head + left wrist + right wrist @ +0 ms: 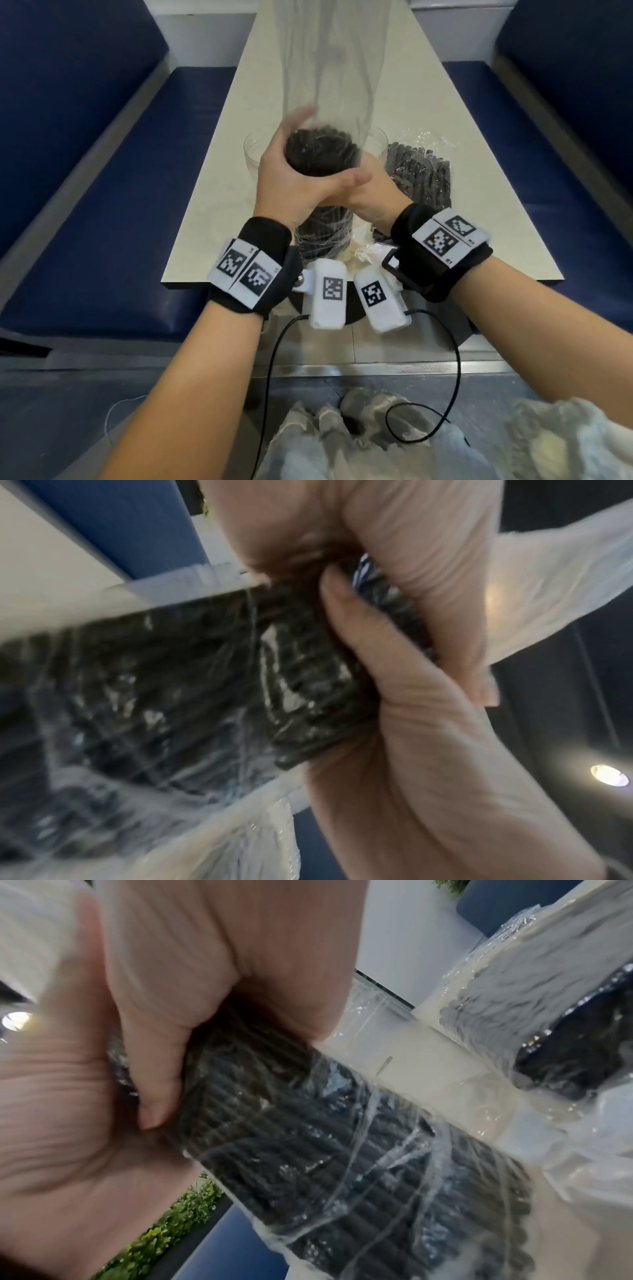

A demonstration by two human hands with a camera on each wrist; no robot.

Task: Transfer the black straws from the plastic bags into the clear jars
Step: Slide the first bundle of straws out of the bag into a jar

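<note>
A thick bundle of black straws (322,154) stands upright in its clear plastic bag (335,68) near the table's front edge. The bag's loose top rises above the straws and is blurred. My left hand (284,181) grips the bundle from the left and my right hand (373,198) from the right, thumbs overlapping in front. The left wrist view shows the wrapped bundle (171,683), and the right wrist view shows the same bundle (342,1137) under my palm. A clear jar (251,150) stands behind my left hand. A second bag of straws (418,171) lies to the right.
The narrow pale table (212,205) runs away from me between two blue benches (102,205). Another clear jar's rim (378,140) shows behind the bundle. Crumpled plastic (368,253) lies by the near table edge. Black cables (455,359) hang from my wrists.
</note>
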